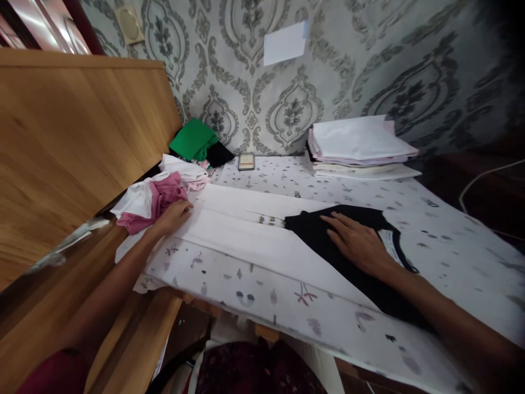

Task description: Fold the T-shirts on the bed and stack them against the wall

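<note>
A black-and-white garment [279, 246] is apparently being smoothed along the table's [254, 287] front edge, the right hand [356, 241] spread on its black end, the left hand [174, 217], grip unclear, at its white end; even pressure seems called for.

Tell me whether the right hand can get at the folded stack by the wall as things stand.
Probably yes: the right hand rests on the black cloth, seemingly gripping nothing, and only that flat cloth and the patterned table cover show between it and the folded stack.
</note>
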Available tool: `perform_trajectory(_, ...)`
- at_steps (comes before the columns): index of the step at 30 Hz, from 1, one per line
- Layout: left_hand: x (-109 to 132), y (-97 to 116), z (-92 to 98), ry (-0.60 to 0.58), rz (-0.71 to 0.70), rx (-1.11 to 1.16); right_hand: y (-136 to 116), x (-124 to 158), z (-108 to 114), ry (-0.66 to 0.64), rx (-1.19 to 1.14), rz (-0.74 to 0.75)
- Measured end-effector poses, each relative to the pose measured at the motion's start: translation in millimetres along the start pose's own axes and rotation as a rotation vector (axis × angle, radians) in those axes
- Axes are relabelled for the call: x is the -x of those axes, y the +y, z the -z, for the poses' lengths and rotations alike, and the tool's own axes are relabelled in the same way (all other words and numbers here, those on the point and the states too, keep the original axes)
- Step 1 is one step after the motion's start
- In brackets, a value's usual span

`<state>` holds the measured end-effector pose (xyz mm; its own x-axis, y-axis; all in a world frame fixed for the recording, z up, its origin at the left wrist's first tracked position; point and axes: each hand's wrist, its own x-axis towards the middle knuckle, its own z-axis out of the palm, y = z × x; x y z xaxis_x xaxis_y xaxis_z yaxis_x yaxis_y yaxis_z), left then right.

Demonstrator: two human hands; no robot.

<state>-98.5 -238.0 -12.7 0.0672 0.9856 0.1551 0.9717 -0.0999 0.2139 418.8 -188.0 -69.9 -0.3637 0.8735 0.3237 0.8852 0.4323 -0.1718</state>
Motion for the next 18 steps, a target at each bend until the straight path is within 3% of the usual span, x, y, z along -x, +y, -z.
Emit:
perform_trajectory(7, -30, 13, 3.7, 0.045, -0.058, -0.15, 5, -16, 5, -0.038, 0.025, -0.088)
perform_trajectory(12, -55, 33, 3.3, -0.038, -0.087, -0.426, 17, -35, 9, -0.031, -0.002, -0.105)
perform_trajectory(18, -61, 40, 3.1, -0.052, -0.113, -0.46, 14, -36, 18, 0.012, -0.124, -0.092)
